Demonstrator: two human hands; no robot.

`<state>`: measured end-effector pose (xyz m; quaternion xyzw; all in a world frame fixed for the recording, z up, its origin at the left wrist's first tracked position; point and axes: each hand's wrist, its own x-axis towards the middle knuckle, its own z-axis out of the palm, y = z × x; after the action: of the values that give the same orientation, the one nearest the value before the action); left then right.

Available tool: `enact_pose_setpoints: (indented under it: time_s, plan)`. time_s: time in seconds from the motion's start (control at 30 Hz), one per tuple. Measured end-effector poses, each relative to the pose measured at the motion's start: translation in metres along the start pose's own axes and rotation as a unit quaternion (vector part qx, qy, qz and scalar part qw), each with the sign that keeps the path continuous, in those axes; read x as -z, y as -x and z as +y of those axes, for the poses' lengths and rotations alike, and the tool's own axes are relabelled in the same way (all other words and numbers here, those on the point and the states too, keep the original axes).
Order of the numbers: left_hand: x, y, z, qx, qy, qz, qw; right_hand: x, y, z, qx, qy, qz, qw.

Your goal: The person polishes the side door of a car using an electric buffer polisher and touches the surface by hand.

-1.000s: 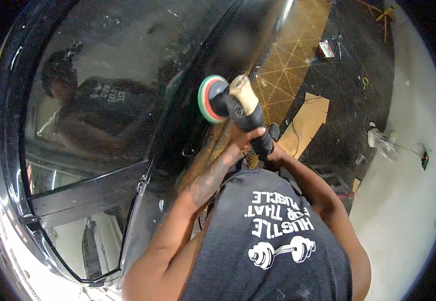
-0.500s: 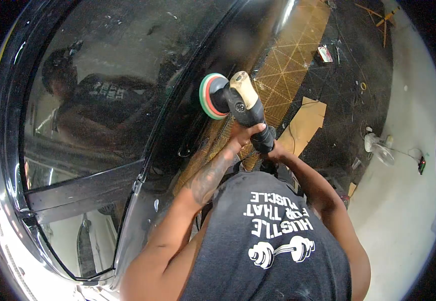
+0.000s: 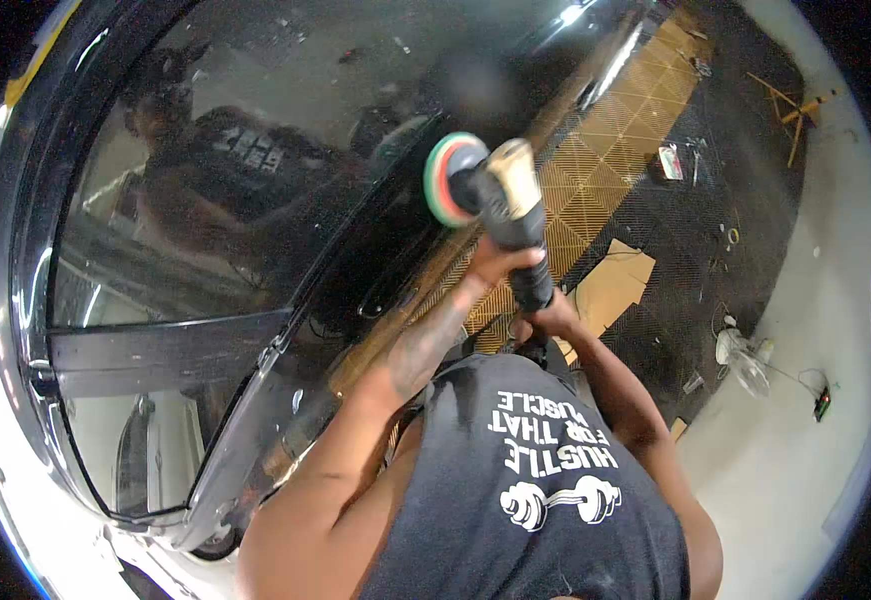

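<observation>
A polisher [image 3: 513, 215] with a black body, a cream-coloured head cover and a round green, white and red pad [image 3: 452, 180] is held in front of my chest. My left hand [image 3: 498, 262] is wrapped round its black body, just behind the head. Farther back, my right hand [image 3: 555, 317] grips the rear end of the handle. The pad's face points left, toward the glossy black car side [image 3: 395, 215]. Whether the pad touches the panel I cannot tell. My fingers are partly hidden behind the tool.
Car window glass [image 3: 215, 170] with reflections fills the left. On the tiled floor [image 3: 595, 150] lie cardboard [image 3: 615, 285], a small white and red packet [image 3: 669, 162] and a cable. A fan-like object [image 3: 742, 360] is near the pale wall [image 3: 805, 330]; an orange stand [image 3: 797, 115] is farther off.
The view has swung, so the car and floor appear shifted. Both hands and the polisher sit slightly farther right in the picture, with the grip unchanged.
</observation>
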<state>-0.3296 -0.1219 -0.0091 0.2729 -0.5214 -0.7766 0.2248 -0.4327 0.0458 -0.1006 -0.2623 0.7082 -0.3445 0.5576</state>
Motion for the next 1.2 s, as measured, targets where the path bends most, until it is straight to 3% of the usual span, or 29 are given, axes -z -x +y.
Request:
enact_pose_setpoints:
  time_s: [0.07, 0.17, 0.23, 0.3, 0.33, 0.37, 0.43, 0.57, 0.67, 0.7, 0.77, 0.8, 0.83, 0.9, 0.97, 1.0, 1.03, 1.13, 1.2]
  plan:
    - [0.001, -0.031, 0.009, 0.032, -0.066, -0.016, 0.997, 0.001, -0.002, -0.029, 0.024, -0.124, -0.045, 0.991]
    - [0.01, -0.034, 0.032, 0.07, -0.122, -0.023, 0.99, -0.031, -0.008, -0.046, 0.058, -0.159, -0.034, 0.985]
    - [0.027, -0.014, 0.042, 0.079, -0.156, -0.036, 0.984, -0.06, -0.005, -0.042, 0.03, -0.182, -0.066, 0.981]
    - [0.041, 0.017, 0.048, 0.006, -0.135, -0.02, 0.991, -0.09, 0.009, -0.045, 0.126, -0.177, -0.009, 0.976]
    - [0.046, 0.034, 0.052, -0.024, -0.15, -0.03, 0.988, -0.097, 0.017, -0.042, 0.094, -0.195, -0.081, 0.973]
    - [0.054, 0.049, 0.053, -0.023, -0.152, -0.038, 0.987, -0.108, 0.016, -0.028, 0.095, -0.2, -0.074, 0.972]
    - [0.068, 0.082, 0.053, 0.058, -0.164, -0.036, 0.984, -0.136, 0.015, -0.002, 0.104, -0.064, -0.058, 0.991]
    - [0.09, 0.145, 0.048, 0.068, -0.153, -0.032, 0.985, -0.181, 0.049, 0.01, 0.143, -0.14, -0.063, 0.978]
    - [0.105, 0.187, 0.039, 0.051, -0.086, -0.022, 0.995, -0.202, 0.066, 0.021, 0.108, -0.054, -0.064, 0.991]
    - [0.109, 0.2, 0.03, -0.019, -0.082, -0.026, 0.996, -0.206, 0.074, 0.024, 0.073, -0.047, -0.065, 0.994]
    - [0.105, 0.232, 0.026, -0.019, -0.031, 0.012, 0.999, -0.212, 0.079, 0.052, 0.081, 0.023, -0.06, 0.995]
    - [0.107, 0.245, 0.022, 0.008, 0.0, 0.001, 1.0, -0.217, 0.07, 0.082, 0.129, 0.003, -0.073, 0.989]
    - [0.109, 0.254, 0.017, 0.034, 0.031, -0.01, 0.999, -0.217, 0.077, 0.089, 0.112, 0.038, -0.068, 0.991]
    - [0.108, 0.266, -0.002, 0.024, 0.008, -0.011, 1.0, -0.19, 0.108, 0.042, 0.073, 0.066, -0.096, 0.991]
    - [0.088, 0.263, 0.006, -0.019, -0.009, 0.035, 0.999, -0.182, 0.11, 0.045, 0.084, 0.033, -0.089, 0.992]
    - [0.087, 0.26, 0.005, -0.016, -0.005, 0.027, 1.0, -0.18, 0.115, 0.049, 0.085, 0.008, -0.076, 0.993]
    - [0.086, 0.253, 0.004, 0.063, -0.007, 0.034, 0.997, -0.177, 0.119, 0.051, 0.087, -0.016, -0.063, 0.994]
    - [0.06, 0.218, 0.024, 0.128, 0.026, 0.036, 0.991, -0.155, 0.118, 0.034, 0.114, 0.041, 0.0, 0.993]
    - [0.059, 0.195, 0.002, 0.082, 0.048, 0.04, 0.995, -0.149, 0.111, 0.031, 0.085, 0.047, -0.001, 0.995]
